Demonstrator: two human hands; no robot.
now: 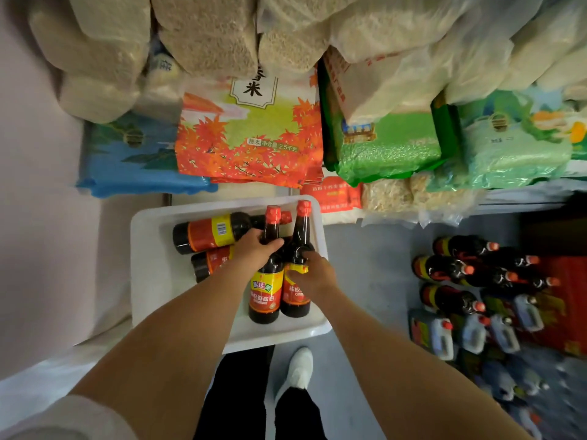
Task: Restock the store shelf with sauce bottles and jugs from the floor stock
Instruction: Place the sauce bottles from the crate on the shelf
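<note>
- Far left: blue rice bag [127, 160] lying flat on the low shelf, pale grain sacks [104, 52] piled above it.
- White tub [149, 281] sits on the floor just below that shelf.
- Inside the tub, left part: two dark sauce bottles lying on their sides, the upper lying bottle [209, 231] with its barcode label up, the lower lying bottle [211, 263] partly under the person's arm.
- Left hand [257, 249] reaches into the tub, fingers wrapped round the shoulder of the left upright bottle [266, 290], red cap up.
- Right hand [313, 274] grips the right upright bottle [297, 281] at its label, fingers curled on it. The two upright bottles touch side by side in the right part of the tub.
- Above the tub: orange maple-leaf rice bag [247, 138] on the shelf, green rice bag [387, 150] beside it.
- Below the tub: dark trousers and a white shoe [300, 368] on the grey floor.
- Right: floor stock, a cluster of dark red-capped bottles [460, 268] next to a red carton [565, 296], clear jugs [476, 331] nearer the person. Well apart from the tub. Far right edge blurred.
</note>
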